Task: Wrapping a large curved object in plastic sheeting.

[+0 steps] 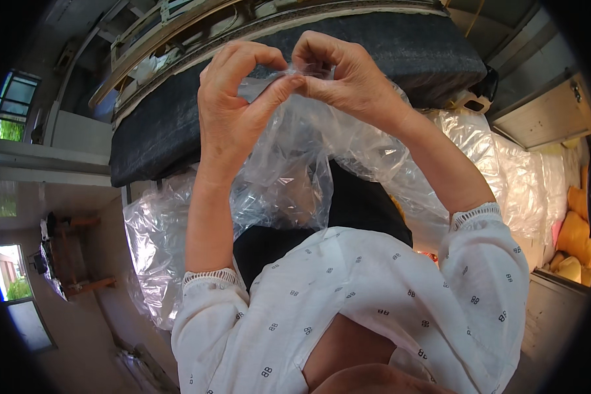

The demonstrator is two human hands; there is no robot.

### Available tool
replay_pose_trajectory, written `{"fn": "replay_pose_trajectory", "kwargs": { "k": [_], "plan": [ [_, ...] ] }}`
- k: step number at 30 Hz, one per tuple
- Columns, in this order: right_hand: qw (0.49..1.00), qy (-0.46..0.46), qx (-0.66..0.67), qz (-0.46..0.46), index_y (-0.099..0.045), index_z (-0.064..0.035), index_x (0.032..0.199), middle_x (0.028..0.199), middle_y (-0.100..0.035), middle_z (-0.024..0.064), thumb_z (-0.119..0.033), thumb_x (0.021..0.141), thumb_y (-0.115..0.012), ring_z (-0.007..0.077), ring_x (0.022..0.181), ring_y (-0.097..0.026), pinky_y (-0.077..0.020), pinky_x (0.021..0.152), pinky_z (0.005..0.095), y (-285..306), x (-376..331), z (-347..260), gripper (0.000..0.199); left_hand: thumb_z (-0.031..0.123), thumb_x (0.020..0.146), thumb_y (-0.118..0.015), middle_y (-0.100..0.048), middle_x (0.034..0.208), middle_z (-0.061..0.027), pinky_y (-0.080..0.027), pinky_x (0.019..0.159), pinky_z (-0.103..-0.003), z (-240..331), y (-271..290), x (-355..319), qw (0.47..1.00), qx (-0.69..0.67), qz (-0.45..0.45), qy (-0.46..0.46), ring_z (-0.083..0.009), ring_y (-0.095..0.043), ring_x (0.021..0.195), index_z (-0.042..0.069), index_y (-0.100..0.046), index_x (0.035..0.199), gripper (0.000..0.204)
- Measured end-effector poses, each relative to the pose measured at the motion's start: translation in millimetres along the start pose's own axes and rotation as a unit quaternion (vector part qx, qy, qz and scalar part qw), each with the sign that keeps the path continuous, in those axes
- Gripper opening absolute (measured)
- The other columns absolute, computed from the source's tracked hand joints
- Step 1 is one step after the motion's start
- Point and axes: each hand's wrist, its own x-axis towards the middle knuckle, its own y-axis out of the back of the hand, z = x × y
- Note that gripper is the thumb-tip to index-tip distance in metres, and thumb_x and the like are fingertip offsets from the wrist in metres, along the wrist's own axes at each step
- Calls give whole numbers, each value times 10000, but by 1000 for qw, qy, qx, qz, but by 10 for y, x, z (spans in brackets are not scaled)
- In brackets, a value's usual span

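Note:
Clear plastic film (279, 171) hangs from my fingers and drapes down over my lap in loose, shiny folds. Thumb and forefinger of my left hand (233, 98) pinch its upper edge. Right beside it, my right hand (345, 75) pinches the same edge, its other fingers curled in. The two hands nearly touch at the fingertips, raised in front of a dark padded surface (171, 134). Whether the film is a bag or a plain sheet, I cannot tell.
More crumpled clear plastic (154, 243) spreads to my left, and a large shiny heap (499, 171) lies to my right. A metal and wooden rail frame (157, 46) runs behind the dark surface. A wooden panel (545, 115) stands at the far right, with orange items (576, 220) below it.

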Motion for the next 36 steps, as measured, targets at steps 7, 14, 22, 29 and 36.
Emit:
{"fn": "replay_pose_trajectory", "kwargs": {
  "k": [7, 14, 22, 29, 36],
  "plan": [
    [997, -30, 51, -44, -565, -37, 878, 701, -504, -18, -183, 757, -702, 77, 657, -455, -407, 632, 225, -128, -11, -133, 234, 82, 672, -724, -585, 716, -10, -411, 683, -270, 76, 222, -116, 997, 51, 55, 13, -158, -560, 703, 42, -604, 733, 141],
    [960, -131, 51, -243, -616, -33, 844, 746, -576, -9, -197, 822, -635, 65, 679, -511, -416, 633, 204, -73, -212, -187, 166, 51, 823, -594, -583, 813, -36, -438, 735, -237, 113, 552, -316, 988, -85, 105, 74, -126, -568, 765, 23, -579, 872, 58],
    [857, -313, 16, -410, -555, -17, 825, 632, -551, 25, -127, 823, -536, 99, 619, -561, -450, 615, 264, 221, -1116, 107, 111, 126, 906, -436, -552, 992, -82, -437, 707, -227, -342, 1801, -553, 911, -65, 359, 190, -115, -509, 812, 10, -491, 1076, 213],
    [611, -443, -428, -497, -670, -165, 801, 797, -648, 90, -290, 686, -592, 296, 772, -606, -470, 667, 415, 1487, -3364, 763, 186, 197, 913, -463, -550, 1002, -188, -407, 850, -360, -1920, 2825, -1326, 860, 421, 221, 183, -297, -524, 929, -58, -531, 1009, 281],
    [348, -574, -712, -209, -690, -110, 803, 892, -662, 79, -154, 712, -591, 250, 866, -626, -476, 699, 400, 4110, -4154, 243, 141, 213, 901, -440, -552, 985, -218, -400, 822, -409, -3174, 3571, -2342, 788, 560, 88, 241, -354, -520, 948, -19, -544, 999, 272]
  ]
}}
